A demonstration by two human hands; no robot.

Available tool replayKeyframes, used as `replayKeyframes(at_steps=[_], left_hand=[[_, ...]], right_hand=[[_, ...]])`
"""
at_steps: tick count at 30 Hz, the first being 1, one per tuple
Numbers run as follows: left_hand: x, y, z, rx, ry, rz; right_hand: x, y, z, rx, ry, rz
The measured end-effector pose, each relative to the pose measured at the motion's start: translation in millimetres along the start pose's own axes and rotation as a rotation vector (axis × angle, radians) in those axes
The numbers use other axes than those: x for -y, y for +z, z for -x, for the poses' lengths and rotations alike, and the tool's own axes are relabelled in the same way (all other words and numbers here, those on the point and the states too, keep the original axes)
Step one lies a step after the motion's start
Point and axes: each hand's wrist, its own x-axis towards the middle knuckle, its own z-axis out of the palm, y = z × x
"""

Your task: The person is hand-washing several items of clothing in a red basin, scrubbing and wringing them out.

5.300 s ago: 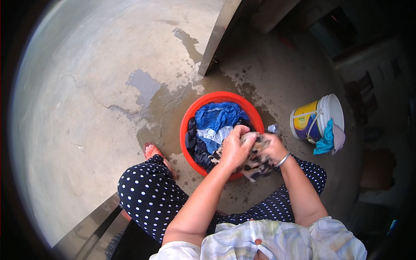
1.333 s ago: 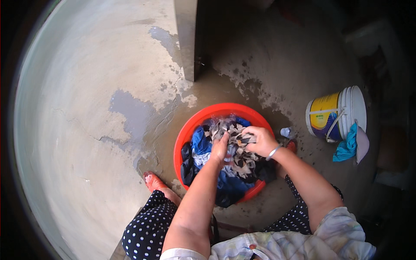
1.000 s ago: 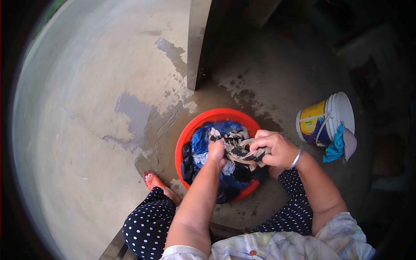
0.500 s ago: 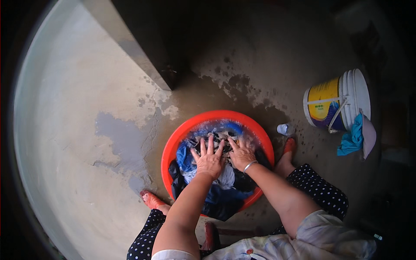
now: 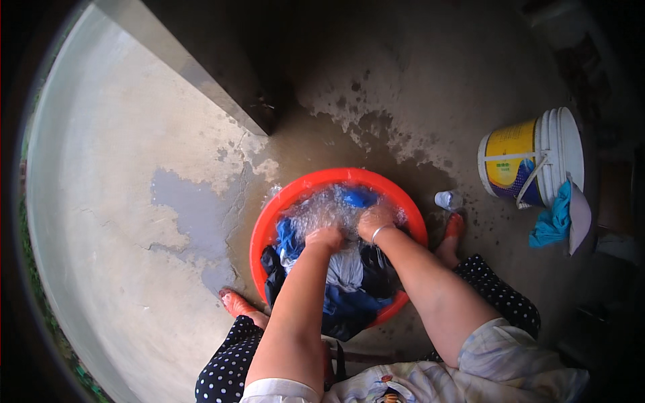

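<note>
A red plastic basin [image 5: 264, 226] holds soaked blue [image 5: 358, 197], pale grey [image 5: 345, 267] and dark garments [image 5: 349, 310] in water that splashes and bubbles around both hands. My left hand [image 5: 324, 236] is down in the water at the middle of the basin, pressed into the clothes, its fingers hidden. My right hand [image 5: 375, 219], with a silver bangle at the wrist, is in the water just to its right, fingers blurred by the splash. Whether either hand grips cloth is hidden.
A white, yellow and blue bucket [image 5: 510, 156] lies on its side at the right, with turquoise cloth [image 5: 549, 218] and a pale lilac item [image 5: 579, 216]. A small clear container [image 5: 449, 200] lies beside the basin. A pillar [image 5: 201, 74] stands beyond it; my sandalled feet flank the basin.
Earlier both hands held and bunched leopard-print cloth, then spread their fingers over it. Now both have sunk into the water, which splashes up, and that cloth is mostly hidden.
</note>
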Motion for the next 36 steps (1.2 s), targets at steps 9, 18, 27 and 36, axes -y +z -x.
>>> replayKeyframes(at_steps=[9,18,27,36], left_hand=[[-51.5,-86.5,98.1,0.236,-0.718,1.918],[-69.2,-94.8,186.6,0.326,-0.052,2.913],[-77.4,-60.1,208.5,0.344,-0.284,2.667],[-112.4,-122.7,275.1,0.506,0.038,2.656]], right_hand=[[23.5,-68.8,118.9,-0.527,-0.515,-0.499],[95.5,-104.2,293.9,-0.442,-0.746,-0.354],[80.4,-130.7,358.2,-0.376,-1.040,-0.116],[-9.0,-89.9,241.8,0.075,-0.531,-1.508]])
